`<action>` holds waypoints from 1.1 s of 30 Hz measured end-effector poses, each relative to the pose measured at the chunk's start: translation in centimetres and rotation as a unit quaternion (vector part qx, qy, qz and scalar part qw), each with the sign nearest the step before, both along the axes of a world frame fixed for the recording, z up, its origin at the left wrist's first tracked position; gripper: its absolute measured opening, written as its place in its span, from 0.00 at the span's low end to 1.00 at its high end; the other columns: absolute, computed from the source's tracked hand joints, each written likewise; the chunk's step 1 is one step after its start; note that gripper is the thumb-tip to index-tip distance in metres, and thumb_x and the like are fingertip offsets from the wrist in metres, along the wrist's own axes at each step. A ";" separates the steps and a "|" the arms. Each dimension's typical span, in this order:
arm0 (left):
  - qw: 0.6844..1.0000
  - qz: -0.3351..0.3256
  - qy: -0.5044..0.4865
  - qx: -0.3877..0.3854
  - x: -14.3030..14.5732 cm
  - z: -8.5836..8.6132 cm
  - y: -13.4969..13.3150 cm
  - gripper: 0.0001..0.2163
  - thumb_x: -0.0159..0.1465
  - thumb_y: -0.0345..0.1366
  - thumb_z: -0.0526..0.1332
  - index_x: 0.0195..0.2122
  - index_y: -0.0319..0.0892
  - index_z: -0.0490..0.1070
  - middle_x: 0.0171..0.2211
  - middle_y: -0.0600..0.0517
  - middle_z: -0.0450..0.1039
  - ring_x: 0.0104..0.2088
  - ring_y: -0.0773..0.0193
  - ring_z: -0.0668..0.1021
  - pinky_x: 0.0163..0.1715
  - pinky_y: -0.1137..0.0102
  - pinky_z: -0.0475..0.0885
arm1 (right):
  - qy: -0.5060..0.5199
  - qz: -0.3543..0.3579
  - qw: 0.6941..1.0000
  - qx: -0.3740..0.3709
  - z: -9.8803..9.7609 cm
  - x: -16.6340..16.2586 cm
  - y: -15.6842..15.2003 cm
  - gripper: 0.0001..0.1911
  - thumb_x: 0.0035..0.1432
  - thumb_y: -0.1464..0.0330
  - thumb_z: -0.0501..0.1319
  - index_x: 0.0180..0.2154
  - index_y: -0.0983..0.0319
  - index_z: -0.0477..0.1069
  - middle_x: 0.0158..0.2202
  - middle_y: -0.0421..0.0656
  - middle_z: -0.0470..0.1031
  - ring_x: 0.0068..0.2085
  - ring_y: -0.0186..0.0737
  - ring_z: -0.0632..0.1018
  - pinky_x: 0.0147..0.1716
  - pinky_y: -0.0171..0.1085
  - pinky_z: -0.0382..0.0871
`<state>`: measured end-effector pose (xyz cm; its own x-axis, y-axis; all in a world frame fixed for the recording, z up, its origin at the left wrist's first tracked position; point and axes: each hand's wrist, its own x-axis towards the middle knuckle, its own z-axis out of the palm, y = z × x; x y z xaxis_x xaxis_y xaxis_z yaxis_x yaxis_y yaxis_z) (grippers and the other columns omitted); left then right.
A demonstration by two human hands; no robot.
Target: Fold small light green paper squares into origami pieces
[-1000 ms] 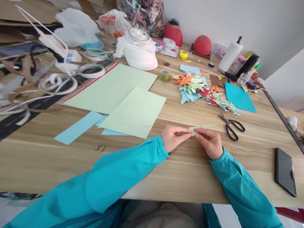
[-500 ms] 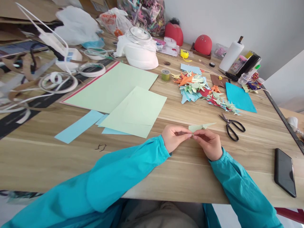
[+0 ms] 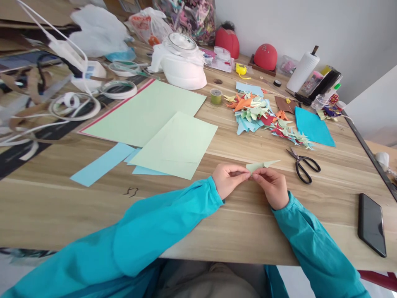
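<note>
Item: one folded pale-green paper [image 3: 254, 167], left of the scissors [image 3: 298, 158], extending beyond your left hand [image 3: 228, 181] and right hand [image 3: 273, 188], both pinching its near edge, long axis toward the scissors

Matt paper piece [image 3: 254, 167], smooth wood-grained tabletop [image 3: 242, 231]
</note>
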<state>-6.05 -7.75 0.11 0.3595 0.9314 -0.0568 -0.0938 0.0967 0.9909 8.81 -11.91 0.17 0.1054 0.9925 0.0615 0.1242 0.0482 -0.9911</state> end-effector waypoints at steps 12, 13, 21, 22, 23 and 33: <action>1.000 0.016 -0.006 -0.019 0.2 0.3 0.1 0.03 0.47 0.31 0.66 0.23 0.38 0.75 0.19 0.53 0.74 0.22 0.67 0.75 0.26 0.72 0.72 | 0.019 -0.024 1.000 0.005 -0.2 -0.1 0.0 0.06 0.46 0.66 0.65 0.30 0.60 0.75 0.29 0.41 0.76 0.32 0.38 0.76 0.35 0.38 0.71; 1.000 0.013 -0.010 -0.021 0.2 0.3 0.0 0.03 0.47 0.31 0.66 0.23 0.38 0.75 0.19 0.53 0.74 0.22 0.67 0.75 0.26 0.72 0.72 | 0.023 -0.025 0.999 -0.001 -0.2 -0.1 0.0 0.06 0.46 0.65 0.65 0.29 0.60 0.75 0.28 0.41 0.76 0.31 0.38 0.76 0.35 0.38 0.71; 0.997 0.013 -0.040 -0.063 0.3 0.4 -0.1 0.04 0.46 0.32 0.67 0.24 0.37 0.75 0.20 0.52 0.75 0.22 0.66 0.76 0.29 0.70 0.75 | 0.053 -0.045 0.997 -0.030 -0.1 -0.2 0.1 0.09 0.41 0.64 0.68 0.27 0.61 0.75 0.25 0.41 0.77 0.28 0.38 0.76 0.31 0.38 0.71; 0.997 0.013 -0.037 -0.064 0.3 0.4 -0.1 0.04 0.46 0.31 0.66 0.23 0.37 0.75 0.19 0.53 0.75 0.22 0.66 0.76 0.28 0.70 0.75 | 0.055 -0.050 0.997 -0.033 -0.1 -0.2 0.1 0.10 0.40 0.64 0.68 0.27 0.61 0.75 0.24 0.40 0.77 0.27 0.38 0.76 0.31 0.37 0.71; 0.997 0.015 -0.033 -0.064 0.3 0.5 -0.1 0.03 0.46 0.30 0.66 0.23 0.37 0.74 0.19 0.53 0.75 0.21 0.66 0.76 0.28 0.70 0.75 | 0.057 -0.055 0.996 -0.036 -0.1 -0.3 0.1 0.10 0.40 0.64 0.68 0.27 0.61 0.75 0.24 0.40 0.77 0.27 0.37 0.76 0.30 0.37 0.71; 0.997 0.028 0.006 -0.069 0.4 1.0 -0.3 0.02 0.47 0.27 0.64 0.21 0.37 0.72 0.16 0.54 0.73 0.20 0.68 0.75 0.26 0.72 0.73 | 0.086 -0.077 0.993 -0.034 -0.3 -0.5 0.1 0.08 0.39 0.67 0.69 0.26 0.60 0.75 0.24 0.38 0.76 0.25 0.35 0.75 0.28 0.35 0.70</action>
<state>-5.60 -8.02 1.14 0.3059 0.9329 -0.1899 -0.0911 0.2272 0.9696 8.34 -11.78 -0.13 0.2587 0.9652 -0.0373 -0.0473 -0.0259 -0.9985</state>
